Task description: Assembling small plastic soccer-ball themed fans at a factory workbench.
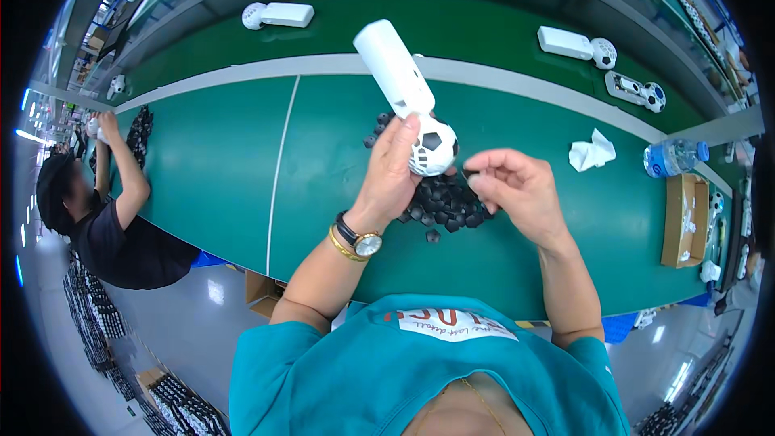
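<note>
My left hand is closed around a white plastic device with a soccer-ball head. Its box-like white body points up and away to the left. On the ball end I see a black pentagon patch and a group of slots. Just right of the ball, my right hand has thumb and index finger pinched on a small black pentagon piece, mostly covered by the fingertips. Beneath both hands lies a pile of loose black pentagon pieces on the green table. One black piece sits apart at the near side.
Similar white devices rest on the far green strip, left and right. At right are crumpled tissue, a plastic water bottle and an open cardboard box. A co-worker in dark clothes works at the left.
</note>
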Available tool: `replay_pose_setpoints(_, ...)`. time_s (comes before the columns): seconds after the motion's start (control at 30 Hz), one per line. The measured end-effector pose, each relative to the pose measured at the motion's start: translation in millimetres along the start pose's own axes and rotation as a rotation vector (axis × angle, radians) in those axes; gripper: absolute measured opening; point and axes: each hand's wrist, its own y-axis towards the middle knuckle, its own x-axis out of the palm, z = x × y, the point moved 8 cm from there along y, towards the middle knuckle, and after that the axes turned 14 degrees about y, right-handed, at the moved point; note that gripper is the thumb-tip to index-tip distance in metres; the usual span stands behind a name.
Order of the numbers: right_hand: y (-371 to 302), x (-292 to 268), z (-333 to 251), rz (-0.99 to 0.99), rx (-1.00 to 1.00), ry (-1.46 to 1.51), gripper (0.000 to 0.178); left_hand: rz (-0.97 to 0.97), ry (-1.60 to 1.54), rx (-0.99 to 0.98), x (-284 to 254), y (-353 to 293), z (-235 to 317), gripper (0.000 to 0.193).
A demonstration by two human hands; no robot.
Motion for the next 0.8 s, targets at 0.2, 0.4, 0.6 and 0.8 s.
replay_pose_setpoints(0.2, 8.5, 8.2, -7.5, 0.108, -0.265, -0.028, 0.01, 0.01, -0.032, 0.002, 2.3, -0.5, 1.3, 0.036)
replay_pose_setpoints(0.4, 10.0, 14.7, 2.4, 0.124, -0.347, -0.035, 0.008, 0.079, -0.029, 0.016, -1.2, 0.0, -1.9, 0.037)
replay_pose_setpoints(0.6, 7.1, 17.2, 8.9, 0.144, -0.532, -0.237, 0.008, 0.069, -0.03, 0.016, -0.9, -3.8, -2.8, 0.04)
replay_pose_setpoints(0.8, 8.0, 20.1, 11.2, 0.169, -0.581, -0.214, 0.012, 0.087, -0.044, 0.031, -1.7, -3.6, -6.4, 0.042)
